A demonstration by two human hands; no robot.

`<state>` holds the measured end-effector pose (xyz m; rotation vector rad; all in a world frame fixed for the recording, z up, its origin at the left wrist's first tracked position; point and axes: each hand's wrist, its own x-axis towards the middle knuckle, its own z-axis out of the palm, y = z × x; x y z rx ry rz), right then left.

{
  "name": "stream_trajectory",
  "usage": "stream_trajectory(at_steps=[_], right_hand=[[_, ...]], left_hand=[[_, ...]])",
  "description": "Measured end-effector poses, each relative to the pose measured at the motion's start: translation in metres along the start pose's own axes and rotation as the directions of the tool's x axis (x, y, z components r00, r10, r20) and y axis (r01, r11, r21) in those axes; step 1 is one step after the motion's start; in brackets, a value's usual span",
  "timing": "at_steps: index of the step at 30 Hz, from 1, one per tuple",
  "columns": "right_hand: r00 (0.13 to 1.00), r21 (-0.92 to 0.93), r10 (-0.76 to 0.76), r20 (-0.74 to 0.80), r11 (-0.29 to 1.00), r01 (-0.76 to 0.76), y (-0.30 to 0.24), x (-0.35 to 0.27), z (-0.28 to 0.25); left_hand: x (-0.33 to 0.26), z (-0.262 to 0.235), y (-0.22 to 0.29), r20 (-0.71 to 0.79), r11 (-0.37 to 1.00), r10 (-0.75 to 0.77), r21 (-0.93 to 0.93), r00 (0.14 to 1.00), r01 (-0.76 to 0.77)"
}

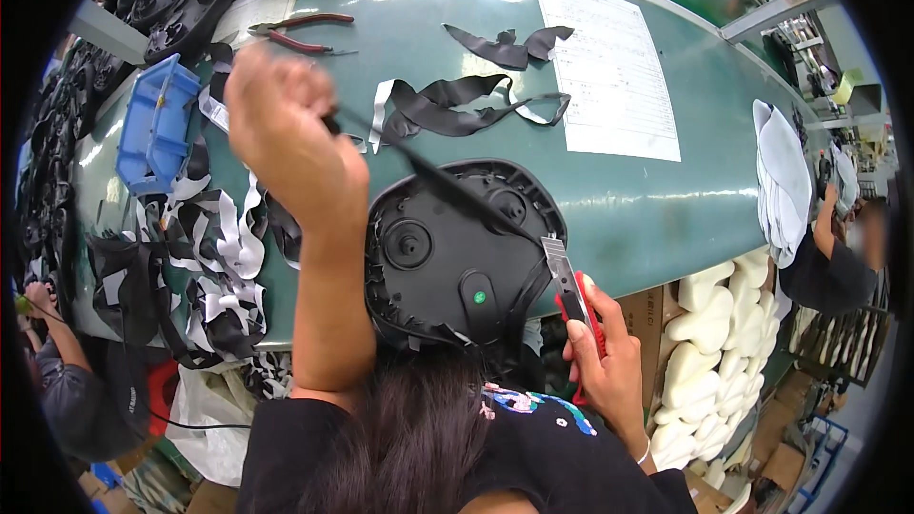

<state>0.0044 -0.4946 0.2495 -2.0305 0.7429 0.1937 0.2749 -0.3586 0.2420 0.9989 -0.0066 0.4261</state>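
Observation:
A black moulded plastic panel [447, 247] with round bosses and a green dot lies at the near edge of the green table [638, 200]. My left hand [286, 133] is raised over the table and pulls a thin black strip [447, 188] taut, away from the panel's right rim. My right hand [595, 347] grips a red utility knife [574, 290]; its blade meets the strip at the panel's right edge.
Black and white fabric offcuts [214, 276] pile at the left beside a blue bin [152, 124]. Red-handled pliers [300, 33], more black scraps [466, 100] and a paper sheet [609, 67] lie farther back. White foam pieces [709, 343] stack at the right. Other people work at both sides.

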Motion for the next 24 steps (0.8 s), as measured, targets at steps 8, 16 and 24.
stream_trajectory(at_steps=[8,16,24], right_hand=[[0.936,0.186,-0.176,-0.303,0.953,0.240,0.014,0.036,-0.019],[0.691,-0.625,-0.562,-0.454,0.754,0.202,0.070,0.161,-0.038],[0.664,-0.452,-0.408,-0.626,0.884,0.118,0.105,0.133,-0.014]], left_hand=[[-0.010,-0.031,-0.004,0.556,0.377,-0.563,0.831,0.612,-0.409],[0.059,-0.023,-0.058,0.421,0.653,-0.664,0.729,0.618,0.205],[0.019,0.048,-0.154,0.831,0.319,-0.525,0.395,0.187,-0.862]])
